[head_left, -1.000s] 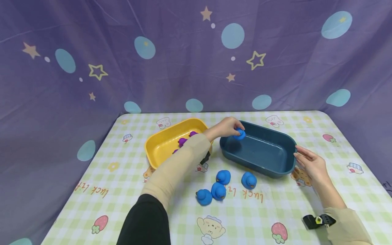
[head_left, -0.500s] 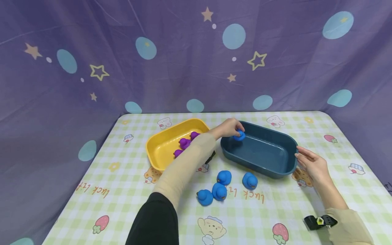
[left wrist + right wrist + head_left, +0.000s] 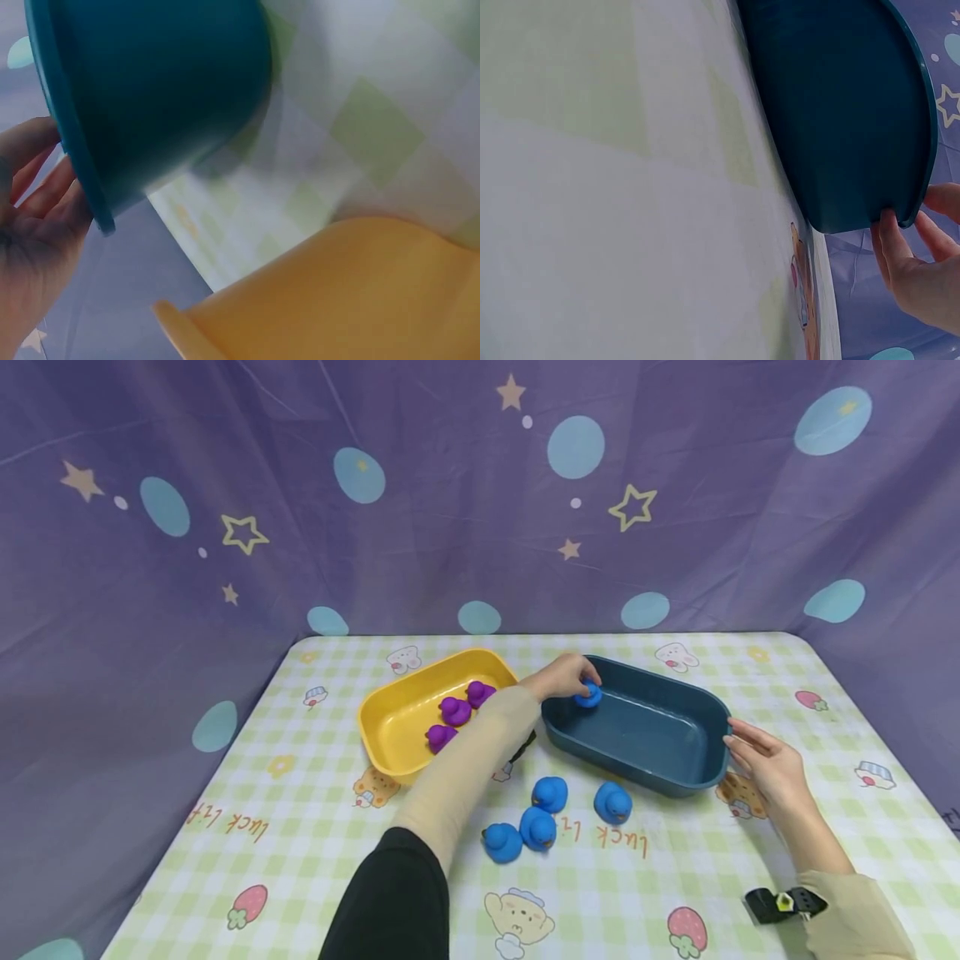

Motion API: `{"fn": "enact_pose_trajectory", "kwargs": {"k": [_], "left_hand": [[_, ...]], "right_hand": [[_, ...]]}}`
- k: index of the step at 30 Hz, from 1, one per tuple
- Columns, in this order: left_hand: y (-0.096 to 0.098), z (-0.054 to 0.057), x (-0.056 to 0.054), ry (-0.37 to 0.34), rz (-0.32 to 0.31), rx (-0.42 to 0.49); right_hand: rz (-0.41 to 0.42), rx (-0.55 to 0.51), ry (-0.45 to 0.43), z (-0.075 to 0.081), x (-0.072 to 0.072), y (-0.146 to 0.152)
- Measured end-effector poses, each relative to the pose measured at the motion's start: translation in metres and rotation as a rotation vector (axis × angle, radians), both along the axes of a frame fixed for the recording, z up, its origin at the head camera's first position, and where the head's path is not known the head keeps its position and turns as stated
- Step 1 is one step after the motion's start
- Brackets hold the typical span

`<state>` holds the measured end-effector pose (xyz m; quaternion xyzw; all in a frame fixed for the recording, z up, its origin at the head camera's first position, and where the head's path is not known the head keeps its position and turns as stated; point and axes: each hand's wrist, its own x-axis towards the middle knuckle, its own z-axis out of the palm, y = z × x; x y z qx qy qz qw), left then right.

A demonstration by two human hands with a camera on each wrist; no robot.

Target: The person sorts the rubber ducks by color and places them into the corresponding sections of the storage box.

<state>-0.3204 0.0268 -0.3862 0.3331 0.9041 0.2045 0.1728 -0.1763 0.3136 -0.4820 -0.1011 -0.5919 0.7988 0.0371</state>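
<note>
In the head view my left hand [image 3: 566,677] pinches a blue rubber duck [image 3: 588,696] inside the left end of a dark teal plastic basin [image 3: 637,722]. The left wrist view shows my left fingers behind the basin's rim [image 3: 96,199]; the duck is hidden there. My right hand [image 3: 772,772] holds the basin's right end by the rim, with fingertips against the outer wall [image 3: 840,150] in the right wrist view. Several more blue rubber ducks lie on the table in front of the basin, one duck [image 3: 613,802] apart from a cluster that includes another duck [image 3: 502,842].
A yellow basin [image 3: 390,727] stands left of the teal one, with purple rubber ducks [image 3: 454,711] in it. My left sleeve [image 3: 468,752] covers part of it. A checked cloth [image 3: 300,868] covers the table, and a purple curtain [image 3: 450,552] hangs behind.
My left hand has lowered the blue duck slightly within the teal basin. The left forearm has shifted right, uncovering more of the purple ducks. My right hand has stayed at the rim.
</note>
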Motion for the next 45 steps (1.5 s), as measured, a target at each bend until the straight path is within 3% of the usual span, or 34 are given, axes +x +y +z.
{"fn": "enact_pose_trajectory", "kwargs": {"k": [8,12,19,26,36,45], "left_hand": [[0.004,0.001,0.001,-0.013,0.01,-0.024],[0.006,0.002,0.002,-0.015,0.014,-0.034],[0.009,-0.001,0.003,-0.001,0.015,-0.052],[0.009,-0.007,0.0,0.017,0.019,-0.064],[0.011,-0.009,0.001,0.033,0.026,-0.101],[0.011,-0.008,0.001,0.063,0.022,-0.103]], "right_hand": [[0.008,-0.006,-0.001,0.002,0.002,0.0],[-0.001,0.041,-0.012,0.007,0.004,-0.003],[-0.018,0.091,-0.047,0.02,0.011,-0.01],[-0.009,0.052,-0.017,0.033,0.017,-0.017],[-0.026,0.078,-0.022,0.003,0.002,-0.002],[-0.009,0.042,-0.012,0.002,0.001,-0.002]]}}
